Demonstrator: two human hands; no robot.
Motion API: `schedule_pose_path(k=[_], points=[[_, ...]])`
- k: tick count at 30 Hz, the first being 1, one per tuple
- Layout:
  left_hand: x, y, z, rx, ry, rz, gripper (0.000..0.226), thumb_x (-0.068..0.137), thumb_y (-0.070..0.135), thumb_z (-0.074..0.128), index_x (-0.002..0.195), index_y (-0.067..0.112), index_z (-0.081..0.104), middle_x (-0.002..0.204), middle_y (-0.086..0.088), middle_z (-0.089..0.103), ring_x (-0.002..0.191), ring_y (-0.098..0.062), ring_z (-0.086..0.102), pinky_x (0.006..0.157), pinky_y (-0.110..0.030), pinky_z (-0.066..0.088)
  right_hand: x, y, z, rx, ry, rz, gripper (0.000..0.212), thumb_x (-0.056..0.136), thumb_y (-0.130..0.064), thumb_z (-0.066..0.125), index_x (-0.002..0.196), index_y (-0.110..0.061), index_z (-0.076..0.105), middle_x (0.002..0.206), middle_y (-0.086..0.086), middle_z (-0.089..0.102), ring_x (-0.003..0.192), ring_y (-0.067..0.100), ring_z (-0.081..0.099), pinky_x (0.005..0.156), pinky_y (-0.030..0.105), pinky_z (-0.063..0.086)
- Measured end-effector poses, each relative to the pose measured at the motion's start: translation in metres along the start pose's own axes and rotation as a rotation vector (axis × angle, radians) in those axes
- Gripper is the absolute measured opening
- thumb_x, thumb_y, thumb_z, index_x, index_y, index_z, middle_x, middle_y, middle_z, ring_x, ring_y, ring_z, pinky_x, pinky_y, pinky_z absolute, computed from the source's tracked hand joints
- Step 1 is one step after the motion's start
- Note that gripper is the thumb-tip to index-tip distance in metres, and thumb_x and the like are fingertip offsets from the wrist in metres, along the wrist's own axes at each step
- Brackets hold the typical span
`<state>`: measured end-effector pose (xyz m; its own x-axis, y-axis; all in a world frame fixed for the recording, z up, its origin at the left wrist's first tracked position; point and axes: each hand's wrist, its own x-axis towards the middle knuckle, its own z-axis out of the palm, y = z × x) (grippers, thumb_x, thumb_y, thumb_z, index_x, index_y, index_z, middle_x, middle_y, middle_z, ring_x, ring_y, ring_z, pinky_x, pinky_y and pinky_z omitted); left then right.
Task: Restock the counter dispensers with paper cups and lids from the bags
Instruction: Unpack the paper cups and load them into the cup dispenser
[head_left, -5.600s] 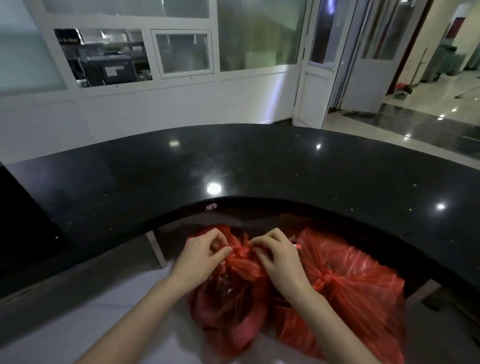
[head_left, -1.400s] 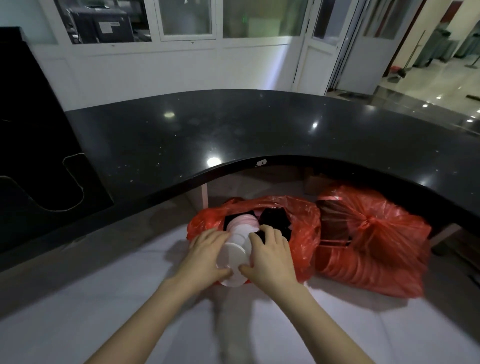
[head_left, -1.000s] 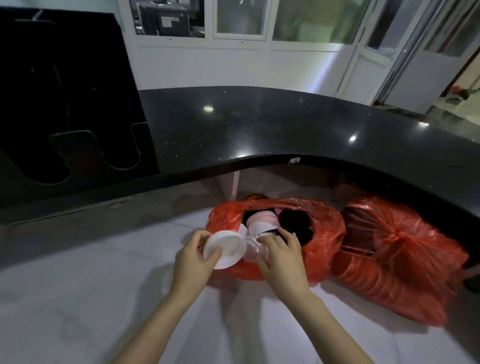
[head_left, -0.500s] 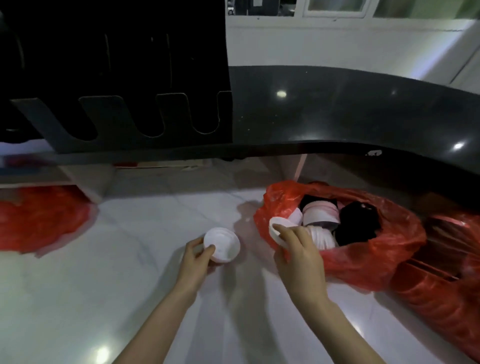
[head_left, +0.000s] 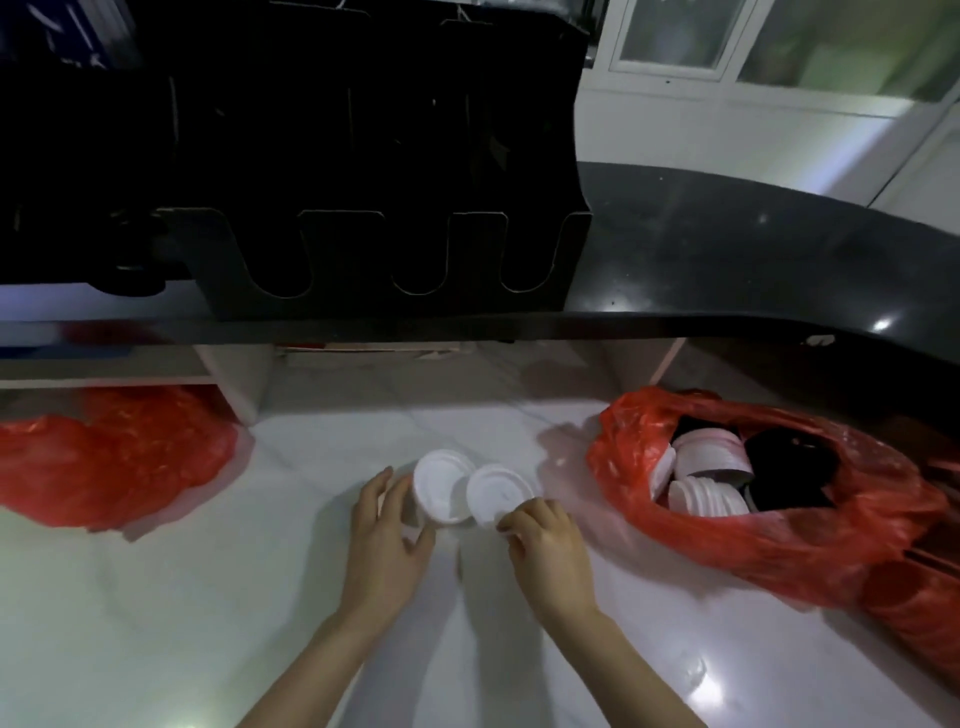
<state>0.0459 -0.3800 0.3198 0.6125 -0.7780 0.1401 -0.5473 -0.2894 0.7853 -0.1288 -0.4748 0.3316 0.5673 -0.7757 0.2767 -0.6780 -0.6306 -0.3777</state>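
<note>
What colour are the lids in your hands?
White, both lids, seen in the head view.

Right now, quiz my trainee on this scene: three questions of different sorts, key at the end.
1. True or false: the open bag lies on the floor.
2. What does each hand hold? A) black cup B) white lid C) nothing
3. Fill in: the dispenser stands on the ____.

Key:
1. True; it lies right of the hands.
2. B; the left hand holds one white lid, the right hand another.
3. Counter.
</note>
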Motion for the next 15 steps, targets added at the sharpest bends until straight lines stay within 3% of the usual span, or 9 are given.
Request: schedule_pose_path(k=[3,6,8,12,15], points=[[-0.003,-0.008,-0.005,0.105,-0.017,0.185,0.061,0.076,0.009,0.069,0.134,0.017,0.053,0.139,-0.002,0.045,0.128,-0.018,0.040,0.107,-0.026,0.034,0.006,0.000,0.003,-0.100,-0.057,0.077,0.040,0.042,0.000,0.082,0.075,-0.020,0.072,0.078,-0.005,0.066,0.076,0.024,0.063,0.062,0.029,0.050],[-0.002,-0.011,-0.001,0.259,-0.155,0.362,0.044,0.076,0.033,0.053,0.117,0.023,0.065,0.128,0.002,0.061,0.124,-0.017,0.045,0.103,-0.027,0.032,0.006,0.002,-0.003,-0.150,-0.116,0.080,0.042,0.037,-0.002,0.078,0.075,-0.020,0.072,0.078,-0.003,0.065,0.078,0.024,0.065,0.065,0.029,0.052],[0.002,-0.017,0.009,0.362,-0.249,0.390,0.049,0.075,0.046,0.050,0.115,0.024,0.069,0.127,0.001,0.063,0.127,-0.017,0.042,0.103,-0.032,0.029,0.004,0.005,-0.012,-0.112,-0.111,0.069,0.043,0.043,-0.004,0.077,0.083,-0.018,0.072,0.085,-0.002,0.067,0.084,0.023,0.066,0.072,0.030,0.053],[0.014,-0.006,0.027,0.390,-0.207,0.424,0.051,0.075,0.049,0.049,0.114,0.023,0.069,0.126,0.000,0.063,0.125,-0.022,0.046,0.104,-0.039,0.028,0.004,0.017,-0.059,-0.017,0.090,0.112,0.029,0.070,-0.011,0.066,0.098,-0.018,0.070,0.096,-0.003,0.066,0.088,0.018,0.057,0.077,0.028,0.045],[0.025,0.032,0.045,0.206,-0.113,0.506,0.038,0.079,0.039,0.051,0.108,0.020,0.068,0.113,0.001,0.066,0.112,-0.022,0.054,0.100,-0.034,0.035,0.010,0.049,-0.100,-0.056,0.239,0.264,0.024,0.077,-0.016,0.060,0.099,-0.015,0.069,0.095,0.003,0.066,0.084,0.027,0.057,0.073,0.036,0.047]])
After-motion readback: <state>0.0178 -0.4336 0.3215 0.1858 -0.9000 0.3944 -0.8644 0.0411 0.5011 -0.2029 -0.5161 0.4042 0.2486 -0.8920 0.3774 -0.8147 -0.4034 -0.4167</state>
